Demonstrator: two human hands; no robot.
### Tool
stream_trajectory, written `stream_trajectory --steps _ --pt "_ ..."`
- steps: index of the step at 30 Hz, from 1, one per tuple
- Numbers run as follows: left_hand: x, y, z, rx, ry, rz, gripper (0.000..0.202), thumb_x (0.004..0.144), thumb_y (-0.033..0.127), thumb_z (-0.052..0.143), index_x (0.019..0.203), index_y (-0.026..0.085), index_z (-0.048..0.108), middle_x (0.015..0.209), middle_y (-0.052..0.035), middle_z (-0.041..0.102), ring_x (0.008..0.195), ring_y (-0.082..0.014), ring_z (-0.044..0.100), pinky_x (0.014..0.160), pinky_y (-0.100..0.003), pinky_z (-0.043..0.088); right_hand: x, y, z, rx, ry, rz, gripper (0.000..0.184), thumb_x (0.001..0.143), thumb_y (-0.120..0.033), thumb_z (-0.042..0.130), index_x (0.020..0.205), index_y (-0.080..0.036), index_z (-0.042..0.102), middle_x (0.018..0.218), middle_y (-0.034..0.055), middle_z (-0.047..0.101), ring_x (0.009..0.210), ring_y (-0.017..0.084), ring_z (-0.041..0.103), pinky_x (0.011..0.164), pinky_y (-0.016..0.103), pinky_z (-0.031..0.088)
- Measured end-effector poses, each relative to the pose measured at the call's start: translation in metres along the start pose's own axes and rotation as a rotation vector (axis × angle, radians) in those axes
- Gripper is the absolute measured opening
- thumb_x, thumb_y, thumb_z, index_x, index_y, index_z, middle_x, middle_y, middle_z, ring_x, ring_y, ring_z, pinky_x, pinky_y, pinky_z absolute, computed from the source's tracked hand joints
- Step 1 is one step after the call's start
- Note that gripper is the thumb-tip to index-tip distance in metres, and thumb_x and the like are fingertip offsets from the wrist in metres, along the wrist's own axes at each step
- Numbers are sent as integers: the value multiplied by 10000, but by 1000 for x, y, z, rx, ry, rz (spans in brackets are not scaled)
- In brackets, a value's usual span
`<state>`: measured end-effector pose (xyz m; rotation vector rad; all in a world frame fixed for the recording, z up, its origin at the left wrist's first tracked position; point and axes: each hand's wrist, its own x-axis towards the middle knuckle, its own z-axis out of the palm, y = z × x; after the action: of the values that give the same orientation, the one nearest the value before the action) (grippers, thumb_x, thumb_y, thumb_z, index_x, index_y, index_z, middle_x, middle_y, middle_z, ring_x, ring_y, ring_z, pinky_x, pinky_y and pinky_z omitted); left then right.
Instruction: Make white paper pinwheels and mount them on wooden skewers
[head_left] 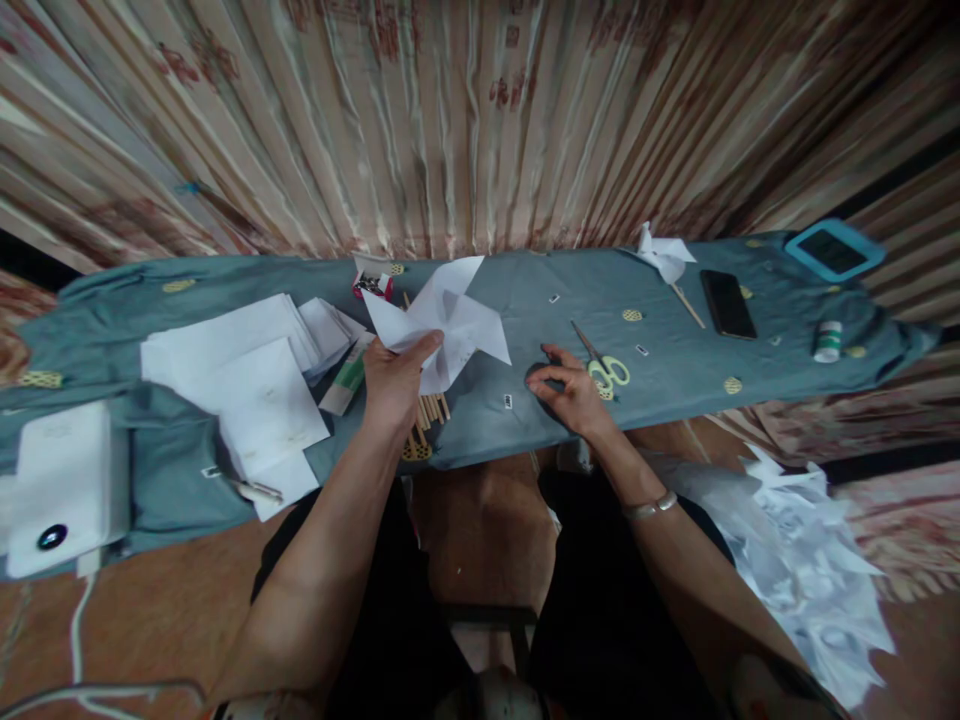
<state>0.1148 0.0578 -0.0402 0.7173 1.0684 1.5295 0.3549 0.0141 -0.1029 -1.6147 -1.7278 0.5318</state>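
Note:
My left hand [401,385] is closed on a white paper pinwheel [450,325], thumb resting near its middle and blades spread above the table. To the right, my right hand [566,388] hovers low over the cloth, thumb and a finger brought together; whatever they hold, if anything, is too small to make out. Scissors [606,370] with pale yellow-green handles lie just beyond that hand. Wooden sticks [430,412] are bunched under the pinwheel, partly hidden by it. Behind my left hand sits a small red box [373,285] with its lid up, its contents unclear.
White paper sheets [270,395] lie at left, beside a green-and-white box [349,375] and a white device [67,480] with a cable. At right are a finished-looking pinwheel [664,255], a phone [729,303], a small bottle [828,341] and a blue-framed tablet [832,250]. White paper shapes [806,570] fill a bag below.

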Motion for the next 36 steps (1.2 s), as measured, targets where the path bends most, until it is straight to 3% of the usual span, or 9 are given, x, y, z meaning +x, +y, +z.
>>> stream_trajectory --steps 6,10,14,22,27,30,32,36 --pt "-1 -3 2 43 -10 4 244 490 209 823 684 159 684 690 2 704 623 -143 638 627 -264 516 -2 -3 -9 -79 29 -26 97 740 -220 655 779 -235 743 1320 81 584 1217 294 550 1053 475 406" --pt "-2 -6 4 45 -31 2 286 490 224 828 728 153 686 710 3 706 635 -145 640 643 -272 512 -2 -16 -17 -112 15 -45 159 819 -241 581 862 -239 735 1068 66 717 1051 256 636 971 427 465" --pt "-5 -8 7 67 -44 -17 253 500 233 821 687 149 672 667 14 688 600 -139 624 609 -262 495 -1 -30 -15 -211 -24 -86 144 851 -283 589 835 -239 725 910 53 747 913 246 650 889 398 481" --pt "-12 -8 11 96 -63 -18 258 511 257 829 680 156 663 660 13 684 609 -152 632 604 -268 487 -9 -35 -10 -419 -99 -205 167 860 -192 523 851 -205 689 879 97 726 867 278 609 828 401 462" --pt "-16 -12 15 104 -90 -23 241 527 255 822 707 171 685 702 7 703 637 -164 644 632 -280 497 -16 -39 -19 -391 -90 -148 179 853 -175 497 803 -213 664 823 87 706 834 270 608 801 393 463" --pt "-18 -16 19 120 -99 -3 230 528 254 813 704 174 688 710 2 712 656 -170 649 644 -278 502 -19 -47 -31 -246 39 -110 149 865 -217 521 806 -230 658 884 63 712 899 258 628 854 405 471" --pt "-21 -19 24 134 -110 14 227 516 249 816 682 170 682 698 -2 713 655 -175 650 643 -280 502 -22 -56 -40 -135 155 -115 109 861 -254 562 815 -240 659 1026 60 703 1015 259 621 947 445 447" --pt "-31 -24 35 151 -154 1 238 495 238 820 665 162 672 686 -8 712 665 -184 656 653 -292 502 -30 -78 -47 -36 208 -157 78 852 -298 612 824 -253 669 1390 42 522 1298 284 468 1075 524 358"
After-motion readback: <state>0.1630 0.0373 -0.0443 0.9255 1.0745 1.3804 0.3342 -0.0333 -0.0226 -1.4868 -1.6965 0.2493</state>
